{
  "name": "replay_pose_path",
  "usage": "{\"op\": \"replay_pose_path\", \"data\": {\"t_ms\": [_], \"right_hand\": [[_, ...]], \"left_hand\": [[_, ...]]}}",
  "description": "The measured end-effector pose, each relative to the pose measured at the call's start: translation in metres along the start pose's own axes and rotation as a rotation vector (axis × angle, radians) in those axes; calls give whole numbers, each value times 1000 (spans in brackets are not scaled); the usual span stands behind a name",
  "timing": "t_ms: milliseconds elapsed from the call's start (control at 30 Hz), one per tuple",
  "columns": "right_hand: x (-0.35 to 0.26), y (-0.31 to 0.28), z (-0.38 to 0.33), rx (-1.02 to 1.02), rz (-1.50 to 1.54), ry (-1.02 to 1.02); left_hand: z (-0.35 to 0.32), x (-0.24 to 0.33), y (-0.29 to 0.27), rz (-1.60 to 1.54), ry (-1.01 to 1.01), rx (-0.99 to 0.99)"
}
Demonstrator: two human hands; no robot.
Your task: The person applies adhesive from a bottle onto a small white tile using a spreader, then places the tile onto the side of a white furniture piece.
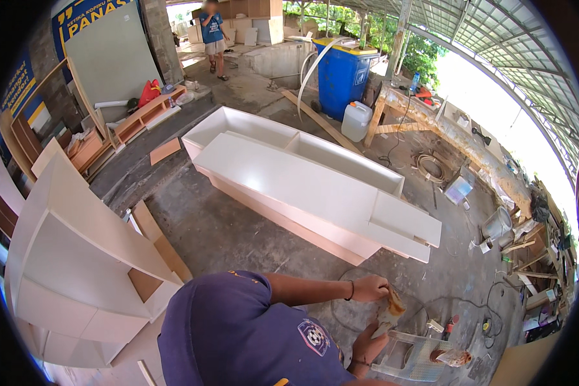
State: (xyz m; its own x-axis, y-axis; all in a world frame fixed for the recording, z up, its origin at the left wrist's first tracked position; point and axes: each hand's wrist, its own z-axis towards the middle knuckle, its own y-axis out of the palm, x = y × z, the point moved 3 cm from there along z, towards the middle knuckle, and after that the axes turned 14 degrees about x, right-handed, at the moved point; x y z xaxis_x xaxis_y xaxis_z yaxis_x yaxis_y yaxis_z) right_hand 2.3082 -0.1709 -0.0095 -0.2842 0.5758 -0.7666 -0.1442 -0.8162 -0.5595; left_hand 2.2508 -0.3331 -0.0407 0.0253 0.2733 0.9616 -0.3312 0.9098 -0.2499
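Note:
My left hand (370,288), with a dark band at the wrist, grips the upper end of a crumpled tan sheet that looks like sandpaper (390,307). My right hand (367,347) holds the sheet's pale lower end from below. Both hands are low at the right, beside my purple shirt (238,328). Just right of them stands a clear plastic stool (408,360) with another tan wad (453,357) on it.
A long white cabinet (302,186) lies on the concrete floor ahead. A white shelf unit (77,257) lies at the left. Cables, a plug (435,326), a metal bucket (497,225) and a cluttered workbench (469,141) are at the right. At the back are a blue bin (341,74) and a person (212,35).

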Motion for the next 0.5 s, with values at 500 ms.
{"op": "replay_pose_path", "data": {"t_ms": [500], "right_hand": [[-20,114,74,-220,631,594]], "left_hand": [[30,-47,-96,-150,152,690]]}}
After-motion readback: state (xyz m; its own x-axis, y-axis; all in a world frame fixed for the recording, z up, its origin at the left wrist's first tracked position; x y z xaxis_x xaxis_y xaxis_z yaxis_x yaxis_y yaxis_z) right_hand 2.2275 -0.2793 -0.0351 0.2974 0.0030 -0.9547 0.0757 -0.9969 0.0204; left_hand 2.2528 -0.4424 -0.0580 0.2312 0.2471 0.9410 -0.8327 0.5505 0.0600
